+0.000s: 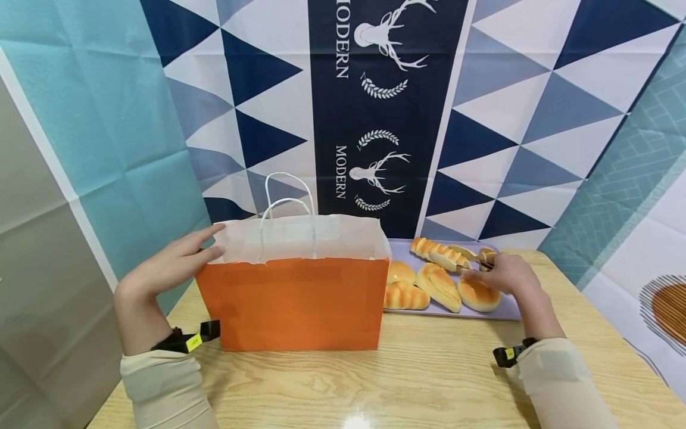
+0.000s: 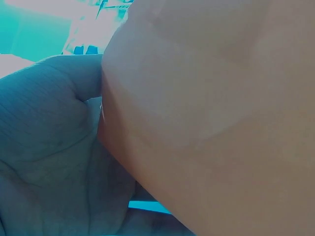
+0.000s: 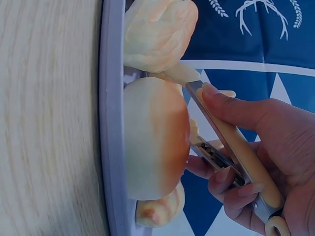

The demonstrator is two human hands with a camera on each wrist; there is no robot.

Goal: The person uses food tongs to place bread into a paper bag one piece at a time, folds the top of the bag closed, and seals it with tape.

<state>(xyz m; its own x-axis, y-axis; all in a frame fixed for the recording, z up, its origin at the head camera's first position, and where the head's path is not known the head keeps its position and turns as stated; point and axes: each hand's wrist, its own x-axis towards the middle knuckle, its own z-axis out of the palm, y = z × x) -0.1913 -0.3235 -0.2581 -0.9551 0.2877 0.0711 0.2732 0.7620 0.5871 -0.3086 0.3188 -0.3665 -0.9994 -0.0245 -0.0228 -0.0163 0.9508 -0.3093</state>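
Observation:
An orange paper bag (image 1: 295,304) stands upright with its top open, showing a white inside and two white handles. My left hand (image 1: 174,262) holds its left side by the rim, thumb toward the front and fingers toward the back. In the left wrist view the bag's side (image 2: 206,123) covers part of the fingers. My right hand (image 3: 261,147) grips bread tongs (image 3: 241,152) with tan handles. Their tips reach among the breads on a lilac tray (image 1: 506,310), close to a long ridged roll (image 1: 439,253) at the back.
Nearer on the tray lie a round bun (image 1: 479,294), a split oval roll (image 1: 439,287) and a striped roll (image 1: 405,295). The bag stands against the tray's left end in the head view. A patterned cloth (image 1: 268,107) hangs behind the wooden table (image 1: 429,369).

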